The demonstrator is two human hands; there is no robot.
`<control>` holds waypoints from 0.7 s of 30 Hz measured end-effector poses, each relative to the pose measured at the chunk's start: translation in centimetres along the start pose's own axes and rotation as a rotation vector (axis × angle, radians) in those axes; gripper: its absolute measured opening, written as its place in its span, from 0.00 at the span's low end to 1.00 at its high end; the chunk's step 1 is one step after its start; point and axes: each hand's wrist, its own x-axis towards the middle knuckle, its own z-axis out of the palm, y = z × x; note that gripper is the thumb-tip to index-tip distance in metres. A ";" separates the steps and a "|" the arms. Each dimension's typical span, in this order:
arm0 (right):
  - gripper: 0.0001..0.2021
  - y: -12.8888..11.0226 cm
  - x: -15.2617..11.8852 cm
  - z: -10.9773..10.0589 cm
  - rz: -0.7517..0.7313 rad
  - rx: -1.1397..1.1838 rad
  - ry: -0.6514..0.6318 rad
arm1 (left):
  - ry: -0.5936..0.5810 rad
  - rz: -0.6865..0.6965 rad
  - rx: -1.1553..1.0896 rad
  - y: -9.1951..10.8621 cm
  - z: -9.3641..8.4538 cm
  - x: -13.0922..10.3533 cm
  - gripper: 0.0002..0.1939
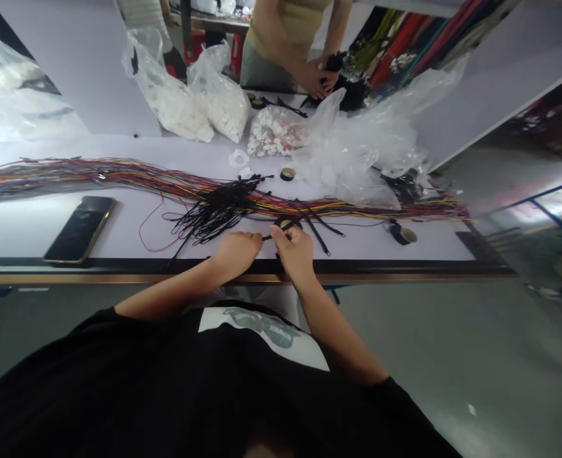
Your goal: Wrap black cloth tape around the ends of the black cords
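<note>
Near the table's front edge, my left hand (239, 256) is closed on one end of a short black cable (266, 238). My right hand (296, 251) pinches the same cable a little to the right, with a roll of black tape (285, 221) at its fingers. How much of the tape is on the cable is too small to tell. Beyond my left hand lies a tangled pile of thin black cables (224, 207). To the right of my right hand rest a few short black cables with ring ends (316, 232).
A long bundle of coloured wires (152, 175) runs across the white table (128, 242). A phone (81, 229) lies at the left, tape rolls (404, 235) at the right. Behind stand plastic bags of white connectors (224, 111). Across the table, a co-worker's hands (320, 79) handle black cables.
</note>
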 end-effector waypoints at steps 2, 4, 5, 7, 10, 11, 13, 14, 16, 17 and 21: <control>0.20 -0.1 0.2 -0.4 -0.013 -0.036 -0.003 | -0.014 0.003 -0.022 0.6 0.4 0.2 0.18; 0.17 -0.3 0.8 -1.4 -0.044 -0.130 -0.035 | 0.007 0.004 -0.068 1.1 0.9 0.4 0.22; 0.16 -0.3 1.2 -2.0 -0.059 -0.195 -0.057 | 0.009 0.005 -0.095 1.3 1.2 0.5 0.24; 0.16 -0.2 2.4 -3.7 -0.058 -0.360 -0.074 | -0.022 0.011 -0.140 1.5 1.8 0.6 0.26; 0.17 0.5 4.6 -6.5 0.036 -0.659 -0.090 | -0.088 -0.005 -0.204 0.9 2.2 0.4 0.26; 0.17 0.8 5.3 -7.3 0.070 -0.746 -0.141 | -0.090 -0.023 -0.227 0.4 2.2 0.3 0.24; 0.19 1.2 6.3 -8.1 0.150 -0.901 -0.220 | -0.044 -0.090 -0.251 -0.9 1.8 0.2 0.22; 0.22 1.2 6.5 -8.1 0.182 -0.958 -0.213 | -0.008 -0.139 -0.244 -1.6 1.5 0.3 0.21; 0.25 0.9 6.2 -7.3 0.192 -1.007 -0.132 | 0.079 -0.255 -0.188 -3.1 1.0 0.6 0.19; 0.25 0.6 5.8 -6.5 0.152 -0.993 -0.107 | 0.101 -0.300 -0.158 -3.7 0.8 0.9 0.18; 0.17 0.1 3.5 -2.8 -0.224 -0.902 -0.372 | 0.055 -0.298 -0.100 -5.2 0.8 2.3 0.15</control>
